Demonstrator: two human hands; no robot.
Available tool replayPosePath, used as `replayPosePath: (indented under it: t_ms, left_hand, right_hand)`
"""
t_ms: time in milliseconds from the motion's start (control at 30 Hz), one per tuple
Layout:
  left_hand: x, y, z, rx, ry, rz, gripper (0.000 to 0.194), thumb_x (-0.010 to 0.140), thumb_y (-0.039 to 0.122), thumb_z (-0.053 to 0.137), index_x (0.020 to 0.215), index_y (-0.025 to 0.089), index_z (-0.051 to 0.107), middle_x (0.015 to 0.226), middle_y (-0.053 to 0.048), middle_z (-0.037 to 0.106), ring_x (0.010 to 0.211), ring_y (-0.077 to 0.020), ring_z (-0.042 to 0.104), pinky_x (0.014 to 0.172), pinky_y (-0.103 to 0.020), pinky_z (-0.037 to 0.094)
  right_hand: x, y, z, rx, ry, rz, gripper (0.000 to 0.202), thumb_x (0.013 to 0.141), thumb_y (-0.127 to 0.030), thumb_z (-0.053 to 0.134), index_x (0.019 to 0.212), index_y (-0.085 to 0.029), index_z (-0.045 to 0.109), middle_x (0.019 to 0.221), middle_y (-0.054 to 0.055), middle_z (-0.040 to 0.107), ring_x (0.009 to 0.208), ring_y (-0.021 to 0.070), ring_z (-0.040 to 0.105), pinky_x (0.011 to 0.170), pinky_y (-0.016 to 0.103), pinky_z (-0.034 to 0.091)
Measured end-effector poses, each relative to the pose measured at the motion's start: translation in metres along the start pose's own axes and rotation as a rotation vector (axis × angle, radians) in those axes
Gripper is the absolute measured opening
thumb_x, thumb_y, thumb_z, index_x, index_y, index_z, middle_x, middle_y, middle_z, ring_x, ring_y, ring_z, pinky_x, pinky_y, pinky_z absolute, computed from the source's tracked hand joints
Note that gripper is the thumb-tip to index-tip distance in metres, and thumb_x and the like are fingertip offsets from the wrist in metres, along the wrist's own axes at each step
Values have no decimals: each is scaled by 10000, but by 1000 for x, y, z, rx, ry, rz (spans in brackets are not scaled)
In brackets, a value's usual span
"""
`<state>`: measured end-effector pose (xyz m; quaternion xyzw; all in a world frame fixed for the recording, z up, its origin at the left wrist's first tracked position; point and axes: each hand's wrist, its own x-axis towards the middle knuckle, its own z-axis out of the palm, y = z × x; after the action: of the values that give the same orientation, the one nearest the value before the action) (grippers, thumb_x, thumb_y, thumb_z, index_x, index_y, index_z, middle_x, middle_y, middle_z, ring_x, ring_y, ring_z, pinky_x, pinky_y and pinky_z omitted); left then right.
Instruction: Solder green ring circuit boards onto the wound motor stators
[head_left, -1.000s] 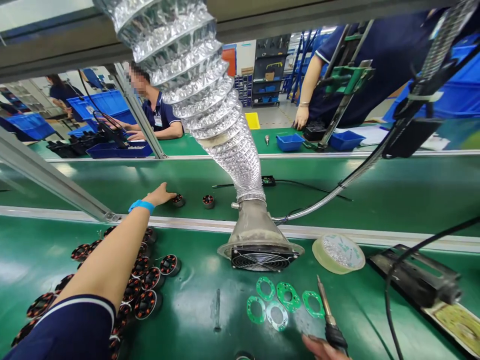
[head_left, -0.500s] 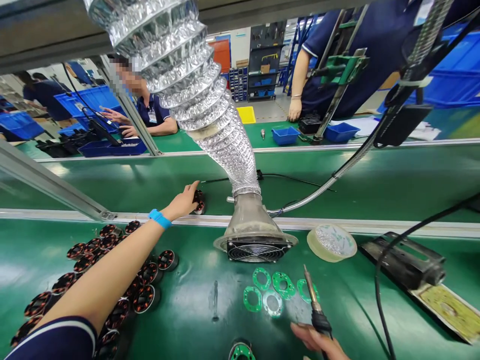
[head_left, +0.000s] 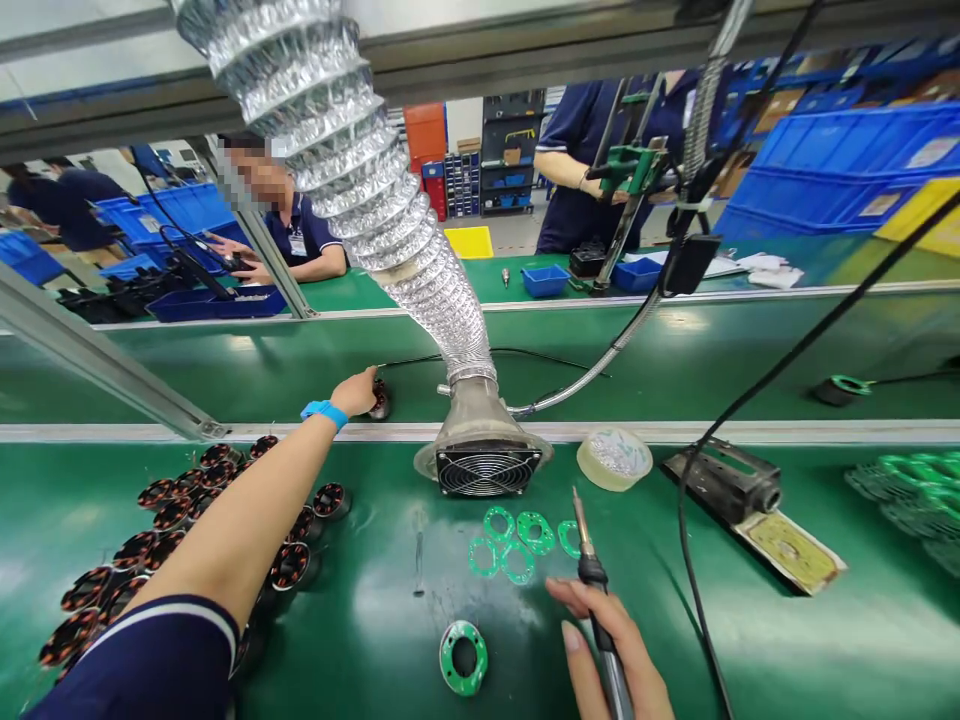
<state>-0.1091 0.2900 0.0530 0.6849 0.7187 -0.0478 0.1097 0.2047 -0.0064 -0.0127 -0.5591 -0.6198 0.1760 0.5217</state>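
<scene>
My left hand (head_left: 357, 391), a blue band on its wrist, is stretched to the far side of the bench and closed round a motor stator (head_left: 382, 402) with dark sides. Some of its fingers are hidden. A soldering iron (head_left: 591, 570) lies in the grip of my right hand (head_left: 619, 640), its tip pointing away from me. Left of that hand, a green ring-shaped circuit board (head_left: 448, 660) sits on top of a round part. Several loose ring boards (head_left: 535, 533) lie flat beyond the iron's tip.
Many copper-wound stators (head_left: 135, 550) crowd the left side. A fume extractor fan (head_left: 489, 470) hangs from a foil duct (head_left: 442, 290) mid-bench. To the right are a tape roll (head_left: 615, 460), an iron stand with sponge (head_left: 791, 545), a black cable (head_left: 686, 540) and stacked green boards (head_left: 915, 490). Co-workers stand opposite.
My left hand has closed round the stator at the back. My right hand and the iron show further into view. The whole view has tilted and shifted, showing more of the right side.
</scene>
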Motion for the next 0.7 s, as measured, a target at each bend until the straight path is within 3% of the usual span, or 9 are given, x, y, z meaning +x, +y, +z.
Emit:
replayPosePath:
  t_ms: [100,233,333,433,567,667,700]
  left_hand:
    - [-21,-10,-2,-30,-21,50,368,949,333,592,1273,160,566,1249,-106,627,1077,-233,640,920,-455,542]
    - [-77,-36,3,-3,-81,75,415,888,204,600,1298,158,553,1180,-104,704,1060,-233,676,935,-395,529]
    - [-125,-56,5,22,-94,45,546,792,146,552,1338,155,536,1205,-116,719,1124,-263,670,961,-349,510]
    - [-163,-64,2,17,-72,9,585,788,228,518,1361,111,523,1206,-138,719,1120,-298,677,959,-367,515]
    - [-202,-50,4,-12,51,-25,608,862,334,434,1398,49,460,1334,-208,624,1210,-364,608,1049,-468,439]
    - [-234,-20,24,-247,72,88,565,898,425,403,1364,116,484,1299,-150,639,1124,-295,636,969,-405,499]
    - [-244,-8,33,-365,18,155,560,892,453,422,1346,135,497,1233,-133,664,1046,-269,654,912,-383,525]
  right_hand:
    - [2,-5,0,13,41,28,215,973,-314,511,1167,-278,597,1019,47,746,904,198,726,803,319,603]
    - [0,-15,-1,70,107,83,214,982,-340,491,1147,-259,602,1014,63,732,921,207,706,819,358,591]
    - [-5,-20,-7,72,54,-26,223,968,-284,508,1167,-240,598,1000,66,744,920,208,719,784,333,597]
    - [-10,-25,-13,59,4,-164,247,956,-226,515,1191,-228,591,978,58,765,928,213,735,831,350,594]
    - [-12,-32,-10,168,-82,-194,314,968,-165,462,1264,-238,537,888,38,781,838,199,752,756,328,609]
    - [-12,-31,3,156,-212,-193,331,951,-112,452,1228,-269,543,850,1,782,779,173,750,729,295,609]
    - [-12,-28,7,127,-262,-199,326,934,-108,468,1204,-267,558,906,16,782,814,180,750,748,307,611]
